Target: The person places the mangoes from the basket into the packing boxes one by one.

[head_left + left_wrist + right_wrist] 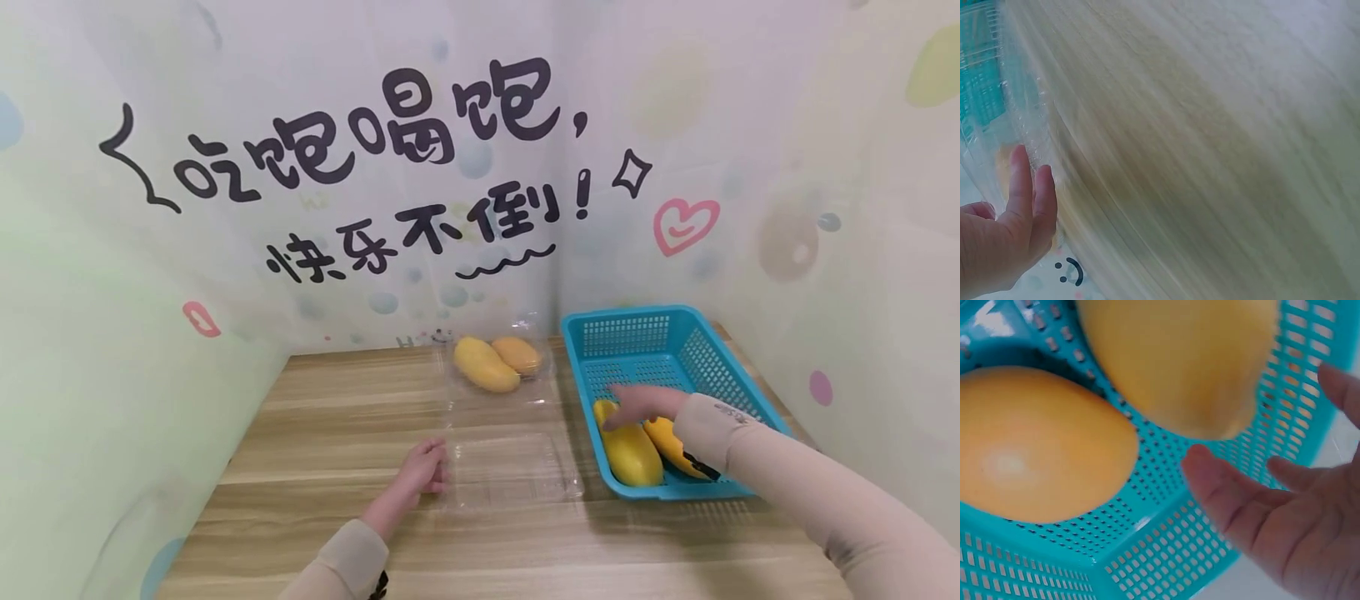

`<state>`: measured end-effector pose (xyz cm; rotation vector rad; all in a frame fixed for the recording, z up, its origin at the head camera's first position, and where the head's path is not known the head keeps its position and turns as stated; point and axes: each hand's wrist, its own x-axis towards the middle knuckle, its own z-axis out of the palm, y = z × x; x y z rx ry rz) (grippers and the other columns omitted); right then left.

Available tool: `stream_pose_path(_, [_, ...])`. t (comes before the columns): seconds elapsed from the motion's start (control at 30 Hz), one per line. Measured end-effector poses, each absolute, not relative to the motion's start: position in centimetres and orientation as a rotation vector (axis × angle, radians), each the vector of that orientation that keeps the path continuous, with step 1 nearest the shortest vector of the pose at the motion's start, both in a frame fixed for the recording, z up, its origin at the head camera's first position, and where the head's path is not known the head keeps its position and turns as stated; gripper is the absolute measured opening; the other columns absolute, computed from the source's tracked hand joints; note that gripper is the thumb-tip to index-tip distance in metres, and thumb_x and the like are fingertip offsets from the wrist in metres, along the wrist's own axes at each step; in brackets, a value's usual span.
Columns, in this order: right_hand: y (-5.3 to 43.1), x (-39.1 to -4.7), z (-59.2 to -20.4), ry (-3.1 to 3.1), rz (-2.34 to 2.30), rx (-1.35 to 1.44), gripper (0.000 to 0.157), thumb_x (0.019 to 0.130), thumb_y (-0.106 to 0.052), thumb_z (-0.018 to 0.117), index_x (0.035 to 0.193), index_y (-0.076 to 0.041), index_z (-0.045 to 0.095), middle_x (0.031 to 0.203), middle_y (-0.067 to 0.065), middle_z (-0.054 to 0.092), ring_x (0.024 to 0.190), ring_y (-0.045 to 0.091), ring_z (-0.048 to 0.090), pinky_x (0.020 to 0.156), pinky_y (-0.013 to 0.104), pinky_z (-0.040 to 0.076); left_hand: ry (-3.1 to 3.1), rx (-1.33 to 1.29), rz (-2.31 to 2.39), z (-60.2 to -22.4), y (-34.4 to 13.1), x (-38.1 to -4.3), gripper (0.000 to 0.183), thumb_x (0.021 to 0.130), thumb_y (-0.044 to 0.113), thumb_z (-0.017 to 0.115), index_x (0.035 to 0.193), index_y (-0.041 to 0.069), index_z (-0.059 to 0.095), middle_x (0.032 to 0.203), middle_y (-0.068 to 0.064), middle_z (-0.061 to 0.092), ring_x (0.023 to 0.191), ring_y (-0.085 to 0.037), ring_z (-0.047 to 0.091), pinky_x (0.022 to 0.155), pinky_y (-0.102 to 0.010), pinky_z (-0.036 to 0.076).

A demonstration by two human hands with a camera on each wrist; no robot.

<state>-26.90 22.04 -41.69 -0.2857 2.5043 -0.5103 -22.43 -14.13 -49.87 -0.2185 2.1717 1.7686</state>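
My left hand (424, 468) is at the left edge of a clear plastic clamshell box (573, 487), its fingertips at the side wall. In the left wrist view those fingers (1020, 184) are extended, with the box behind them. Two mangoes (486, 367) lie in the far half of the box. My right hand (643, 403) reaches into a blue basket (705, 354), over the upper end of a long yellow mango (633, 457). The right wrist view shows its fingers spread, just off that mango (1179, 369). A more orange mango (1035, 447) lies beside it, partly hidden by my forearm in the head view.
The wood-grain table (315, 433) carries the box in the middle and the basket on its right. A printed cloth wall (480, 275) with black lettering rises behind, and more cloth closes off both sides.
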Motion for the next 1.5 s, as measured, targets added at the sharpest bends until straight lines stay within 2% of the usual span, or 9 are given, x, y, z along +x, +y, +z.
stream_pose_path(0.13, [21.5,-26.8,-42.6,2.471,-0.429,-0.201,0.082,0.080,-0.030,0.066,0.140,0.005,0.022,0.121,0.026,0.046,0.097,0.033,0.053,0.073,0.049,0.050,2.171,-0.210,1.775,-49.9,-14.0,-22.5,0.043,0.092,0.011,0.041,0.131,-0.007,0.038,0.073,-0.001,0.043,0.060,-0.009,0.046,0.054,-0.022,0.051])
stream_pose_path(0.27, [21.4,-26.7,-43.2,2.454,-0.472,-0.117,0.082,0.080,-0.031,0.067,0.139,0.004,0.022,0.103,0.018,0.050,0.083,0.029,0.054,0.070,0.046,0.052,2.156,-0.231,1.807,-49.9,-13.8,-22.4,0.035,0.090,0.009,0.043,0.120,-0.009,0.043,0.078,-0.003,0.046,0.062,-0.011,0.049,0.054,-0.023,0.052])
stream_pose_path(0.43, [21.8,-26.5,-43.6,2.331,-0.737,0.051,0.090,0.078,-0.027,0.069,0.141,0.005,0.014,0.110,0.021,0.044,0.089,0.032,0.049,0.074,0.046,0.050,2.084,-0.229,1.863,-49.9,-13.6,-22.1,0.035,0.087,0.006,0.044,0.117,-0.011,0.040,0.082,-0.005,0.048,0.064,-0.012,0.053,0.059,-0.026,0.054])
stream_pose_path(0.67, [22.3,-26.9,-44.1,2.293,-0.725,0.032,0.077,0.080,-0.028,0.064,0.134,0.006,0.022,0.097,0.022,0.045,0.078,0.034,0.055,0.058,0.051,0.053,2.021,-0.175,1.893,-50.2,-14.0,-21.7,0.038,0.090,0.008,0.046,0.118,-0.016,0.039,0.093,-0.013,0.052,0.072,-0.013,0.055,0.068,-0.028,0.055])
stream_pose_path(0.77, [22.4,-27.0,-44.4,2.271,-0.750,0.053,0.085,0.079,-0.028,0.064,0.139,0.006,0.014,0.098,0.023,0.045,0.078,0.035,0.056,0.058,0.052,0.053,2.040,-0.164,1.877,-50.3,-13.9,-21.5,0.030,0.090,0.010,0.047,0.110,-0.013,0.044,0.084,-0.006,0.050,0.067,-0.011,0.051,0.059,-0.022,0.052])
stream_pose_path(0.9, [22.4,-26.9,-44.5,2.257,-0.761,0.084,0.090,0.078,-0.029,0.063,0.141,0.006,0.008,0.096,0.023,0.047,0.077,0.035,0.057,0.059,0.049,0.054,2.043,-0.180,1.849,-50.4,-13.8,-21.3,0.020,0.092,0.013,0.046,0.100,-0.005,0.047,0.074,0.000,0.046,0.059,-0.007,0.045,0.047,-0.016,0.042])
stream_pose_path(1.23, [22.3,-26.8,-44.4,2.197,-0.850,0.152,0.102,0.078,-0.034,0.064,0.145,0.000,-0.005,0.116,0.032,0.038,0.081,0.037,0.055,0.061,0.053,0.052,1.964,-0.181,1.891,-50.6,-13.9,-20.9,0.014,0.093,0.011,0.045,0.099,-0.002,0.045,0.077,0.001,0.047,0.059,-0.006,0.047,0.048,-0.015,0.042])
stream_pose_path(1.4, [22.3,-26.8,-44.6,2.221,-0.812,0.123,0.094,0.078,-0.032,0.062,0.143,0.001,0.002,0.100,0.027,0.045,0.076,0.036,0.057,0.058,0.052,0.053,1.979,-0.188,1.884,-50.8,-13.9,-21.0,0.016,0.093,0.012,0.046,0.100,-0.002,0.046,0.077,0.001,0.047,0.059,-0.006,0.048,0.048,-0.016,0.043])
stream_pose_path(1.5, [22.3,-27.1,-44.9,2.250,-0.775,0.111,0.085,0.076,-0.031,0.061,0.138,0.002,0.012,0.092,0.025,0.047,0.072,0.036,0.057,0.056,0.050,0.053,1.984,-0.187,1.892,-50.9,-13.8,-21.0,0.020,0.093,0.012,0.047,0.103,-0.005,0.046,0.077,0.001,0.047,0.059,-0.007,0.048,0.048,-0.016,0.043])
